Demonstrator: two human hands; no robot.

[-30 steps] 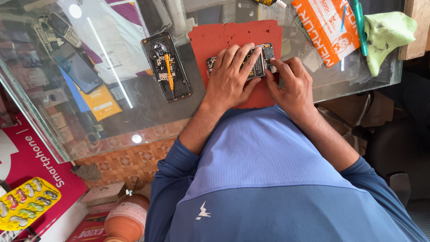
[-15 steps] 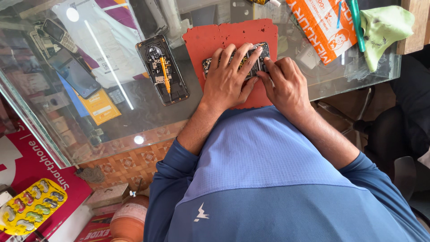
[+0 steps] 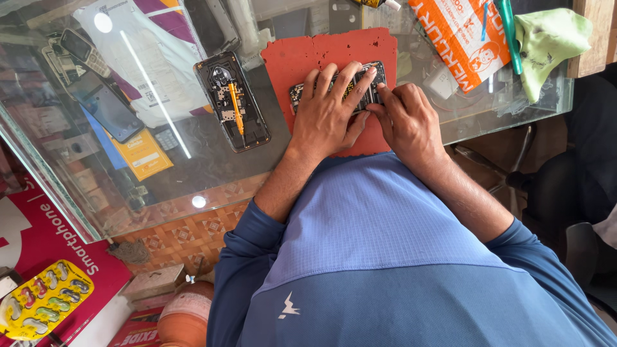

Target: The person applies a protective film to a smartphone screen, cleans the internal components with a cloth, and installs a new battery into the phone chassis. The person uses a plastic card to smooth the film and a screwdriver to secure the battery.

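An opened phone lies near a green cloth.

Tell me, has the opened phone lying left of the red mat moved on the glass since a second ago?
No. The opened phone keeps the same gap from the red mat; only the camera shifted.

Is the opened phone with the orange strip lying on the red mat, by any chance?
No, that opened phone lies on the glass counter, left of the red mat.
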